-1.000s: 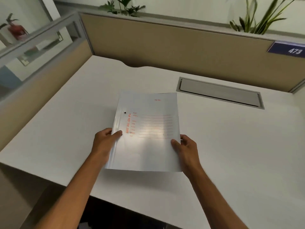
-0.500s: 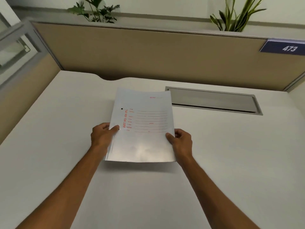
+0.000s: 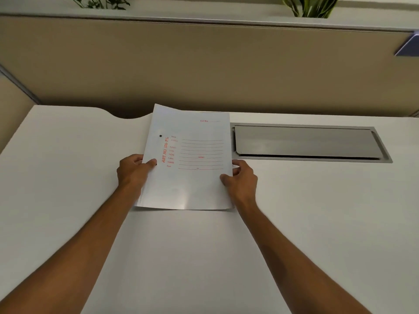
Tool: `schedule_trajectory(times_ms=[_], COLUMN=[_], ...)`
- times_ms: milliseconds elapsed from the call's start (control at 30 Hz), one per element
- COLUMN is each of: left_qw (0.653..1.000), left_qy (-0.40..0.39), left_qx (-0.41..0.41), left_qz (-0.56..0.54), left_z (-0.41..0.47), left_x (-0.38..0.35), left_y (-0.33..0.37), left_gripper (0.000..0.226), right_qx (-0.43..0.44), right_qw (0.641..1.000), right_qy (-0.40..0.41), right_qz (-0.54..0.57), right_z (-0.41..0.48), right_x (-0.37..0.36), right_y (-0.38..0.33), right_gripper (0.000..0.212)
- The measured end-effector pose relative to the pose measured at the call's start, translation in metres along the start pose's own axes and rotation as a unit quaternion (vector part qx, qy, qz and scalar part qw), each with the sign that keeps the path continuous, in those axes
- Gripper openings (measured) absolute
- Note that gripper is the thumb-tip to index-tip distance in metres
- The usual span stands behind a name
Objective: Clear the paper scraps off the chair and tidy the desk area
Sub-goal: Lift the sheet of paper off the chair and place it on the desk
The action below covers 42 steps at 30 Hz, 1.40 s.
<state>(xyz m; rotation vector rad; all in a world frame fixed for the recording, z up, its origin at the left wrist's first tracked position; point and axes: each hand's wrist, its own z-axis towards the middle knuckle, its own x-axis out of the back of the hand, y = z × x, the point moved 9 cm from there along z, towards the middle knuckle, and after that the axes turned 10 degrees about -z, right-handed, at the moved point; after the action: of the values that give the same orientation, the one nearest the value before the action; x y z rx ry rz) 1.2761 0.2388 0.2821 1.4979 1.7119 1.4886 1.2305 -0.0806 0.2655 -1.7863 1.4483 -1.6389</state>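
A white file folder (image 3: 188,177) with red printed lines and lettering is held just above the white desk (image 3: 68,177), near its middle. My left hand (image 3: 133,171) grips the folder's left edge, thumb on top. My right hand (image 3: 241,180) grips its right edge, thumb on the cover. The folder's far edge reaches toward the partition. No chair or paper scraps are in view.
A grey metal cable-tray lid (image 3: 306,141) is set into the desk right of the folder. A tan partition (image 3: 204,64) closes the back; another runs along the left. Green plants (image 3: 310,5) stand behind it. A blue number plate (image 3: 408,46) sits at the far right.
Both hands have carried the folder forward over the desk, toward the partition and beside the cable-tray lid. My view has moved closer to the desk.
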Motion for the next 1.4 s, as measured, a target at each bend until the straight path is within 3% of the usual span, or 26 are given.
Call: schedule_trajectory(times_ms=[333,500,933,1167,1400], left_qw=[0.998,0.99,0.983,0.935,0.888], left_qy=[0.032,0.026,0.007,-0.027,-0.068], left_qx=[-0.028,-0.074,-0.095,-0.232,-0.324], left_qz=[0.05,0.114,0.156,0.268,0.319], left_z=[0.021,0.024,0.029,-0.009,-0.08], left_x=[0.006,0.007,0.002,-0.015,-0.028], left_y=[0.006,0.008,0.003,0.02,0.023], left_gripper=[0.042,0.045,0.052,0.063,0.07], right_qx=[0.044,0.051,0.045,0.129,0.189], right_qw=[0.987,0.984,0.983,0.95,0.934], right_qy=[0.022,0.013,0.021,0.064,0.023], right_qz=[-0.156,-0.167,-0.178,-0.278,-0.303], right_z=[0.007,0.006,0.008,-0.013,-0.052], right_x=[-0.016,-0.017,-0.017,-0.008,-0.008], right_y=[-0.013,-0.012,-0.013,-0.03,-0.034], right_gripper=[0.055,0.065,0.063,0.069,0.082])
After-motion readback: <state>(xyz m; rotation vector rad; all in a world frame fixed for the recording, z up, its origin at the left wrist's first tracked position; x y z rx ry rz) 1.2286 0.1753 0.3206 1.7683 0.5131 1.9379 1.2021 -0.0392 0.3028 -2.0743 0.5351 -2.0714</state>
